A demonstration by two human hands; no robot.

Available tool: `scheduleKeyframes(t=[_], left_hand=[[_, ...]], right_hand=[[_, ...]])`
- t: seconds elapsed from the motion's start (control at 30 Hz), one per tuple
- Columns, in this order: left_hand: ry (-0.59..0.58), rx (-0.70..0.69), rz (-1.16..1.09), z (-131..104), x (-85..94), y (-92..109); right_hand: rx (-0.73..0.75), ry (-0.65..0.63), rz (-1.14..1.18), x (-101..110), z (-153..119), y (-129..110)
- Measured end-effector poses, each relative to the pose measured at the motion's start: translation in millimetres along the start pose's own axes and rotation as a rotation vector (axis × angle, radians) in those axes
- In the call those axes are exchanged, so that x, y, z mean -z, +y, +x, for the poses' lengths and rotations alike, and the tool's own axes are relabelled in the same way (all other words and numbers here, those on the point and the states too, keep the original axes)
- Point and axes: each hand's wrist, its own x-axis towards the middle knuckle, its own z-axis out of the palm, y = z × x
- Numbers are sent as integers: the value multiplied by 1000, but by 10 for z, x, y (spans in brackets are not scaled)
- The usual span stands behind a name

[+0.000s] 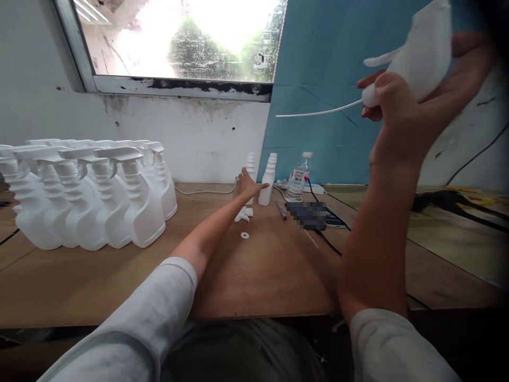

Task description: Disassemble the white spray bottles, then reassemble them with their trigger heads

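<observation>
My right hand (401, 101) is raised at the upper right, closed around a white trigger sprayer head (427, 55). Its thin white dip tube (318, 113) points left, slightly curved. At the back of the table, my left hand (248, 184) reaches in front of a white bottle (250, 160), thumb stretched right and fingers apart. Whether it touches that bottle I cannot tell. Beside the thumb stands a second white bottle (268, 180) without a sprayer. Below the left hand lie a small white trigger piece (244, 214) and a white ring (245, 235).
Several white spray bottles (143, 207) stand grouped at the left of the wooden table (254, 281). To the right are a clear water bottle (298, 180), a pen (281, 211), a blurred dark item (308, 215) and cables. A window and blue curtain (330, 53) are behind.
</observation>
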Motion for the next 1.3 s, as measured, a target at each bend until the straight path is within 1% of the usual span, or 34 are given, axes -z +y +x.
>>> scheduleKeyframes(t=[0.07,0.1,0.2,0.3,0.47,0.53,0.6,0.67,0.77,0.9,0.97,1.03,1.1,1.17,1.3], left_hand=[[-14,28,1,7,-34,-34],[-18,32,-1,20,-31,-63],[-1,18,11,55,63,-192],[45,-15,40,32,265,-336],[99,-126,94,-129,682,-532],[111,-190,130,-180,819,-585],[125,-252,175,-202,920,-614],[139,-294,207,-204,984,-616],[153,-347,222,-202,1033,-565],[166,-456,203,-230,1091,-415],[150,-509,178,-245,1144,-315],[81,-531,147,-264,1216,-209],[-39,-506,96,-303,1303,-113],[-194,-452,5,-379,1398,-44],[-574,-372,-202,-605,1610,23]], right_hand=[[71,54,30,-1,8,-31],[72,65,26,-5,10,-43],[-3,65,-4,-27,10,-57],[4,40,81,-50,6,-50],[52,12,267,-66,13,-39],[57,13,288,-64,11,-38],[51,6,277,-63,3,-42],[38,-11,255,-71,-7,-47],[8,-31,255,-108,-22,-40],[-31,-41,290,-202,-39,13],[-59,-58,309,-261,-51,36],[-103,-98,322,-325,-73,38],[-179,-175,357,-392,-107,21],[-261,-274,405,-459,-152,-4],[-377,-482,416,-579,-257,-35]])
